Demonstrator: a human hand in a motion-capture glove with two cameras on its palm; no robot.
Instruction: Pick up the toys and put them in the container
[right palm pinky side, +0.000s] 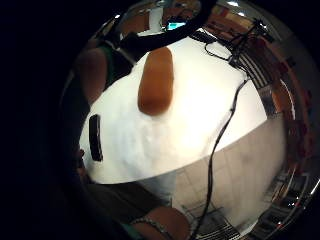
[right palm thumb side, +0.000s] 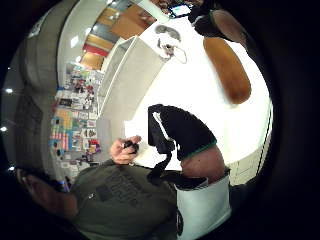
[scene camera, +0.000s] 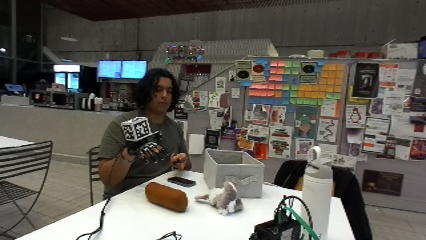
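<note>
Toys: brown loaf-shaped plush (scene camera: 167, 196) lies on the white table (scene camera: 146, 220), near-left of the container; grey-and-white plush cat (scene camera: 221, 198) lies just right of it, touching or nearly touching the bin's front – cannot tell which.
Container: grey fabric bin (scene camera: 233, 173), open top, far-right of both toys; nothing visible inside from this angle.
Right hand: gloved (scene camera: 148, 149), raised at chest height well above the table, fingers hanging relaxed and apart – holds nothing.
Other hand: bare (scene camera: 178, 160), near the chest, not on any toy.
Phone: dark phone (scene camera: 181, 181) lies on the table between the person and the bin.
Progress: no toy is in the bin yet, judging by how they lie.
Risk: reach for the loaf passes over the phone – a low sweep could knock it.
Risk: the loaf is long and soft – a pinch at one end may let it droop and catch the bin's rim.
Risk: the cat lies close to the bin, so the hand might nudge the light bin away.
</note>
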